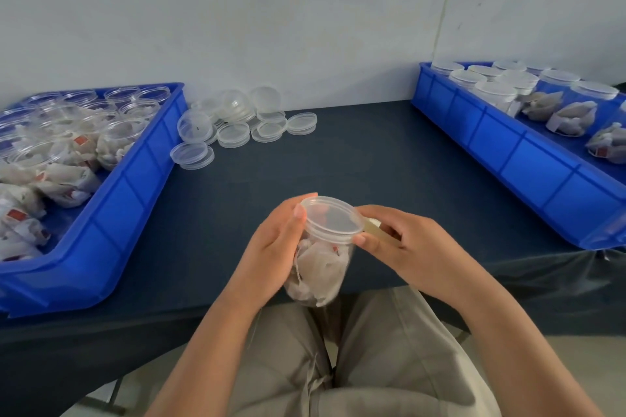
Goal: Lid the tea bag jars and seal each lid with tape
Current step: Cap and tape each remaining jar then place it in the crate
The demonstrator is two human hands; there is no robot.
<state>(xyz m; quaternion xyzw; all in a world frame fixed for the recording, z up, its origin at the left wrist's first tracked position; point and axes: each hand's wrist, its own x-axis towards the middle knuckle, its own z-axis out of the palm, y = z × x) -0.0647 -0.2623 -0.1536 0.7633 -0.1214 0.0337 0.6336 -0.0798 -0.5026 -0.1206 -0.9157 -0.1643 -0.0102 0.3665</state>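
- The left hand (276, 247) is wrapped round the upper body of a clear plastic jar (318, 281), with its thumb lying against the lid rim. The jar is held in the air, tilted, above the person's lap at the near table edge.
- The right hand (410, 247) has its fingers curled round a pale yellowish strip, apparently tape (374, 228). Its thumb tip touches the side of the lid (330, 218).
- The lid sits on the jar mouth and tea bags (321, 264) are visible through the wall. Lidding of this jar appears done.
- Sealing appears to be the step in hand. How much tape already sits on the rim cannot be told.
- Loose lids (233, 134) lie in a heap on the dark table (355, 159), beside the left bin (135, 193).
- The left bin holds many open jars (132, 132) filled with tea bags. These remain to be lidded and sealed.
- The right bin (515, 159), well apart, holds lidded jars (496, 91), some upright and some on their sides. Tape on them is too small to confirm.
- Judgement: a large share of the work is left.
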